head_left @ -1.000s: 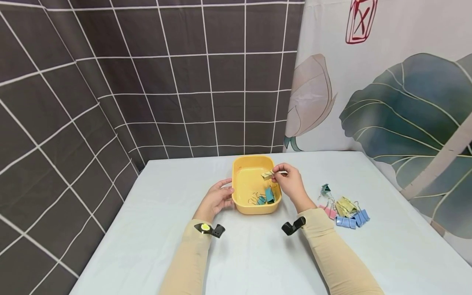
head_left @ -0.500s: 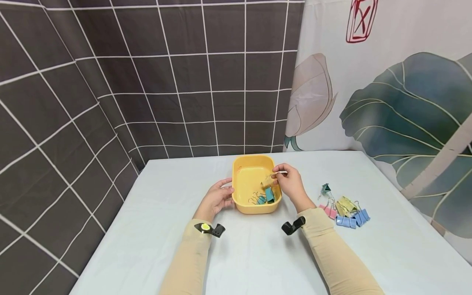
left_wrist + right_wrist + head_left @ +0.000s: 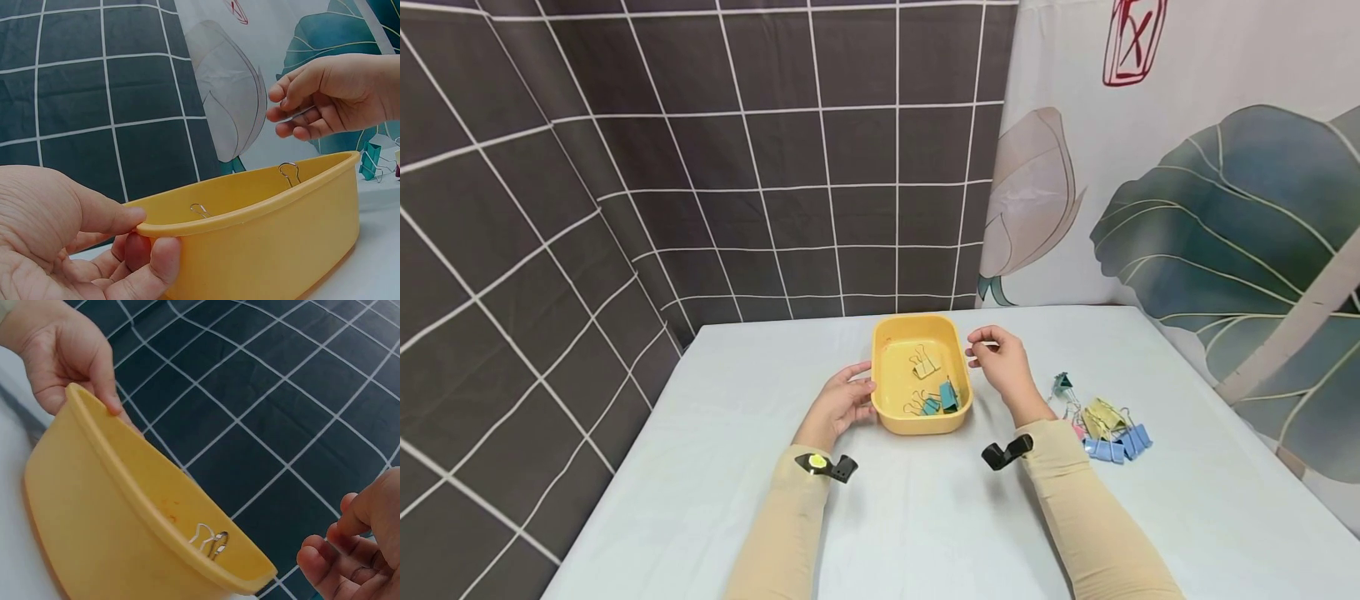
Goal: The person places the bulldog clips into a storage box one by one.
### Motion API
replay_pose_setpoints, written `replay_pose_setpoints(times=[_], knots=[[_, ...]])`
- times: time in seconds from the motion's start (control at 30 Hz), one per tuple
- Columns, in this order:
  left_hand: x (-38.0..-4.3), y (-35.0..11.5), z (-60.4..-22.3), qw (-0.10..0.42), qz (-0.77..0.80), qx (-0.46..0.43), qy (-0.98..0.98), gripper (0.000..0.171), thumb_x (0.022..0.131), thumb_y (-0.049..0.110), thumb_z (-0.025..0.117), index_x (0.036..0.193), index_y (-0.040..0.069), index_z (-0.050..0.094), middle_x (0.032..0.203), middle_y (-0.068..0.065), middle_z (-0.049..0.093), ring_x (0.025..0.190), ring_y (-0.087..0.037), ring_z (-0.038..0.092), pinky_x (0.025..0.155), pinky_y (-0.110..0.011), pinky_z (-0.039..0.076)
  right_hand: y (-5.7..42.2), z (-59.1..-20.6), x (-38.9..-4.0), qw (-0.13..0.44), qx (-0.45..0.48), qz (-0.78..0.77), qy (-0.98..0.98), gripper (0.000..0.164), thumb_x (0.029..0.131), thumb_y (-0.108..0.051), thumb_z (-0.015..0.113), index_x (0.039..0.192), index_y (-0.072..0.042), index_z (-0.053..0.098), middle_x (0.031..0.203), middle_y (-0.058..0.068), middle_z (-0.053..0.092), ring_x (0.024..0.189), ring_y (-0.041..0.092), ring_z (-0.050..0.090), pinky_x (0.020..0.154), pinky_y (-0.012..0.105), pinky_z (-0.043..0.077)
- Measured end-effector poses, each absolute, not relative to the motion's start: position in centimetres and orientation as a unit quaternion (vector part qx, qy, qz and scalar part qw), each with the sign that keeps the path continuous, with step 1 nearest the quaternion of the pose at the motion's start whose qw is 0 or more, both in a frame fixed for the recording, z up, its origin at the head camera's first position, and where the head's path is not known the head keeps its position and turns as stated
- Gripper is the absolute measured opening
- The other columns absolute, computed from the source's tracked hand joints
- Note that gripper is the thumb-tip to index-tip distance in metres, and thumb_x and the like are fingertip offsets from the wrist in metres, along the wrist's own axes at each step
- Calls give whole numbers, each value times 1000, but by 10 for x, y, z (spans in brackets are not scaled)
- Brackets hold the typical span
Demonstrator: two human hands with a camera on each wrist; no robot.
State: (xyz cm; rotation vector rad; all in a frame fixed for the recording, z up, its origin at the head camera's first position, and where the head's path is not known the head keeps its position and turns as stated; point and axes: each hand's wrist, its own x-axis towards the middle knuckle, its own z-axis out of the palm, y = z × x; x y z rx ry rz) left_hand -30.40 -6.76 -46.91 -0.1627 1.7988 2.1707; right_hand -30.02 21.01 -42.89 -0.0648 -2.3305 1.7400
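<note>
Seeing the tub's (image 3: 917,426) yellow clip (image 3: 925,369) whole needs the head view.

White table (image 3: 895,517) bears yellow tub (image 3: 922,426); binder clips (image 3: 1102,419).

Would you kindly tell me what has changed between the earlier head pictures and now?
The right hand has let go of the yellow clip, which now lies in the yellow bin, and has moved slightly right. The left hand still holds the bin's left side; the teal clips inside look unmoved.
</note>
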Motion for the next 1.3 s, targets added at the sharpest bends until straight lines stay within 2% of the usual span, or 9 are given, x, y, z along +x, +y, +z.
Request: replay_pose_setpoints(times=[0.27, 0.57, 1.0, 1.13, 1.3], knots=[[-305, -68, -470, 159, 761, -56, 626, 50, 100, 1, 58, 149, 9, 48, 133, -21, 56, 89, -18, 63, 61, -25, 58, 232, -424, -301, 133, -39, 612, -779, 23, 101, -4, 49, 118, 8, 60, 122, 28, 58, 90, 15, 63, 74, 20, 58], [-304, -68, -469, 155, 761, -58, 628, 49, 100, 2, 59, 148, 9, 49, 127, -19, 59, 88, -19, 64, 62, -26, 58, 259, -415, -297, 126, -69, 597, -790, 25, 102, -8, 51, 123, 4, 57, 117, 14, 56, 92, 12, 60, 75, 19, 58], [-304, -68, -471, 157, 763, -58, 624, 50, 99, 1, 59, 148, 10, 50, 127, -18, 58, 88, -19, 63, 61, -26, 58, 295, -411, -287, 136, -93, 578, -799, 34, 103, -15, 54, 133, 2, 50, 117, 12, 56, 86, 5, 60, 77, 20, 57], [-303, -68, -469, 158, 765, -57, 622, 50, 100, 1, 58, 148, 9, 49, 129, -20, 57, 89, -19, 63, 61, -26, 58, 304, -413, -287, 126, -100, 570, -806, 37, 103, -17, 54, 135, 2, 49, 121, 14, 56, 89, 7, 59, 77, 19, 55], [-303, -68, -468, 162, 766, -56, 620, 51, 100, 0, 57, 149, 9, 48, 132, -21, 56, 90, -19, 63, 62, -26, 58, 311, -416, -286, 111, -110, 560, -814, 41, 104, -18, 53, 138, 2, 47, 128, 18, 54, 98, 17, 57, 83, 25, 53]])
